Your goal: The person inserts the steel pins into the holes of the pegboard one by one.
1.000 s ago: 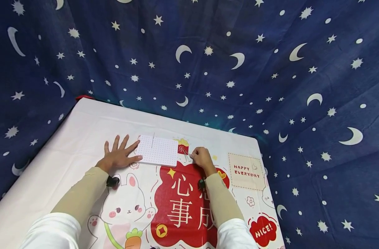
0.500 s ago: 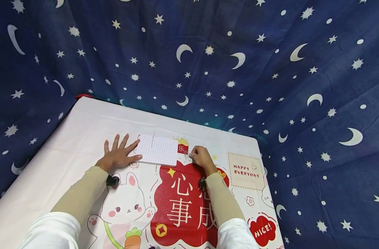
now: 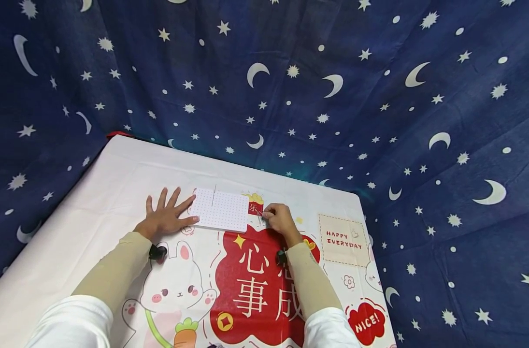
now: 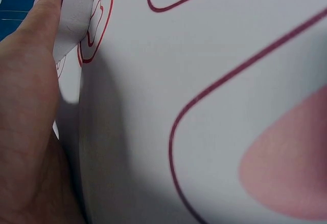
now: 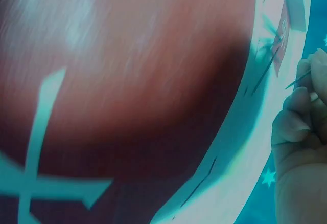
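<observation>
A white board (image 3: 225,212) with a grid of small holes lies flat on the table. One thin needle-like pin (image 3: 214,195) stands upright in it, near the far edge. My left hand (image 3: 165,220) lies with fingers spread, its thumb and index finger touching the board's left edge; in the left wrist view the thumb (image 4: 36,24) is against the board's side (image 4: 76,22). Just right of the board, my right hand (image 3: 282,221) pinches a thin pin (image 5: 296,82) between thumb and fingertips. Several loose pins (image 5: 264,71) lie on the table close to those fingertips.
The table carries a white printed cloth (image 3: 116,193) with a rabbit, red patches and lettering. A dark blue curtain (image 3: 299,135) with moons and stars rises behind the table and along its sides.
My right hand has shifted very slightly up at the loose pins, its fingers now pinching a pin. The left hand and the board stay where they were.
</observation>
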### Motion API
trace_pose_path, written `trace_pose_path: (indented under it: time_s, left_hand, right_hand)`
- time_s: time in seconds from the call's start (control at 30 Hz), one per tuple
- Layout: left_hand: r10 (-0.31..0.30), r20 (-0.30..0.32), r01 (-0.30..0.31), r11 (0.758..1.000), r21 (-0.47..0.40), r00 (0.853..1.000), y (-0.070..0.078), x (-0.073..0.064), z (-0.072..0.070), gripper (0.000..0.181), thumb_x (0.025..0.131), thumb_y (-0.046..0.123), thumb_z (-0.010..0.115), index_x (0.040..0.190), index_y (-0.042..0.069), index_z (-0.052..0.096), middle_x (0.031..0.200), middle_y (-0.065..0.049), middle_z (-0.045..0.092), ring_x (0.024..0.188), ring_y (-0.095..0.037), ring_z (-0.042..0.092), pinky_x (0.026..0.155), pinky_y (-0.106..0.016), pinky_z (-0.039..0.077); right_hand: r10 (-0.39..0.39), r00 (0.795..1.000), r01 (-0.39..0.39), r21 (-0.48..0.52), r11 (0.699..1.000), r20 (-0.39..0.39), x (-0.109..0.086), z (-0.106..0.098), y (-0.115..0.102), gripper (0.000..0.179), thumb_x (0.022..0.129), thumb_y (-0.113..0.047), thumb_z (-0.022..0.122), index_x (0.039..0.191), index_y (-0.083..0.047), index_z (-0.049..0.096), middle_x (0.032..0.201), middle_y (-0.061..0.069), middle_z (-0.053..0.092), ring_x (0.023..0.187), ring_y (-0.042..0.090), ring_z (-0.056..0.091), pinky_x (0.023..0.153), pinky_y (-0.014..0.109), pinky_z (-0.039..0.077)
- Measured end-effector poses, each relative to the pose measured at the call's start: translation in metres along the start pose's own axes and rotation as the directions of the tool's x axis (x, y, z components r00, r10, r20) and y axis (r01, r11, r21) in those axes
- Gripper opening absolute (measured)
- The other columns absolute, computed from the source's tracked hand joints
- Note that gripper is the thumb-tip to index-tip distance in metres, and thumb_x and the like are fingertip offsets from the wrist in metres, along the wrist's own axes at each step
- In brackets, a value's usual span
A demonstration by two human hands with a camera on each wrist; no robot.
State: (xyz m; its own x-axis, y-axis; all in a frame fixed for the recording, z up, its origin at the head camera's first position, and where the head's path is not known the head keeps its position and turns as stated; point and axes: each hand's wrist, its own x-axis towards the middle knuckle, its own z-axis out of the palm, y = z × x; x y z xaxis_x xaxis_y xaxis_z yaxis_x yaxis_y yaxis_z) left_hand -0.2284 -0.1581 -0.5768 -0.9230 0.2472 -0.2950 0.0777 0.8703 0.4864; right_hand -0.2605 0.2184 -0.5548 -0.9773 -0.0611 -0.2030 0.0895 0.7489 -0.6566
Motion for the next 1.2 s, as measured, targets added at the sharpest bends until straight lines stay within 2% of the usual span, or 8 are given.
trace_pose_path:
  time_s: [0.13,0.27,0.43,0.53,0.7,0.87,1.1,1.2]
  left_hand:
    - [-0.002,-0.001,0.002,1.0,0.0,1.0,-0.001,-0.001,0.0,0.095,0.092,0.079,0.047,0.167,0.029,0.018,0.175,-0.022,-0.008,0.158,-0.053,-0.022,0.115,-0.076,-0.026]
    - [-0.001,-0.003,0.001,1.0,0.006,1.0,0.001,-0.001,-0.003,0.092,0.094,0.076,0.048,0.167,0.028,0.018,0.175,-0.022,-0.008,0.158,-0.053,-0.021,0.115,-0.076,-0.026]
    - [-0.003,-0.003,0.003,1.0,-0.003,1.0,0.001,-0.002,-0.006,0.092,0.094,0.077,0.049,0.167,0.028,0.021,0.175,-0.022,-0.006,0.158,-0.053,-0.02,0.116,-0.077,-0.024]
    - [-0.007,0.005,0.007,1.0,0.006,1.0,0.001,-0.002,-0.005,0.093,0.093,0.077,0.049,0.167,0.029,0.02,0.176,-0.021,-0.006,0.158,-0.053,-0.02,0.117,-0.077,-0.023]
    - [-0.007,0.005,0.007,1.0,0.03,1.0,0.0,-0.001,-0.003,0.093,0.094,0.078,0.047,0.167,0.03,0.018,0.176,-0.02,-0.008,0.158,-0.053,-0.021,0.116,-0.078,-0.022]
    - [-0.008,0.005,0.008,1.0,0.025,1.0,0.0,0.0,-0.001,0.093,0.093,0.079,0.048,0.167,0.031,0.019,0.176,-0.02,-0.008,0.158,-0.053,-0.021,0.116,-0.078,-0.022]
    - [-0.011,-0.002,0.011,1.0,0.027,1.0,0.0,-0.001,-0.002,0.092,0.094,0.077,0.049,0.167,0.031,0.02,0.176,-0.02,-0.007,0.158,-0.053,-0.02,0.117,-0.077,-0.022]
    - [-0.014,0.003,0.014,1.0,0.022,1.0,0.0,-0.002,-0.003,0.091,0.094,0.077,0.049,0.167,0.03,0.02,0.176,-0.02,-0.007,0.158,-0.052,-0.021,0.117,-0.077,-0.022]
  right_hand:
    - [-0.036,0.999,0.037,0.058,0.998,-0.028,-0.001,0.007,-0.01,0.011,0.098,-0.019,0.073,0.1,-0.01,0.079,0.105,0.009,0.074,0.098,0.022,0.061,0.074,0.029,0.057]
    - [-0.08,0.996,0.085,0.115,0.99,-0.047,-0.002,0.013,-0.023,0.012,0.097,-0.019,0.075,0.1,-0.008,0.081,0.1,0.01,0.076,0.092,0.023,0.063,0.067,0.028,0.058]
    - [-0.109,0.992,0.118,0.171,0.978,-0.062,-0.003,0.02,-0.037,0.014,0.095,-0.019,0.076,0.102,-0.008,0.082,0.094,0.008,0.078,0.083,0.018,0.064,0.07,0.027,0.06]
    - [-0.155,0.984,0.17,0.197,0.966,-0.087,-0.004,0.024,-0.042,0.013,0.094,-0.017,0.077,0.099,-0.006,0.082,0.087,0.01,0.078,0.076,0.016,0.064,0.071,0.027,0.06]
    - [-0.214,0.97,0.236,0.247,0.94,-0.114,-0.004,0.029,-0.05,0.012,0.093,-0.013,0.077,0.094,-0.002,0.082,0.078,0.013,0.076,0.063,0.012,0.064,0.065,0.025,0.058]
    - [-0.221,0.967,0.249,0.279,0.928,-0.128,-0.005,0.033,-0.059,0.011,0.092,-0.012,0.078,0.093,-0.002,0.082,0.079,0.014,0.077,0.062,0.011,0.065,0.065,0.022,0.058]
    - [-0.304,0.938,0.342,0.314,0.886,-0.164,-0.004,0.042,-0.071,0.01,0.092,-0.008,0.077,0.093,0.001,0.081,0.086,0.02,0.077,0.062,0.012,0.069,0.068,0.026,0.063]
    - [-0.319,0.935,0.353,0.333,0.874,-0.153,-0.004,0.046,-0.076,0.011,0.093,-0.008,0.076,0.093,0.002,0.081,0.085,0.02,0.077,0.063,0.01,0.069,0.069,0.026,0.063]
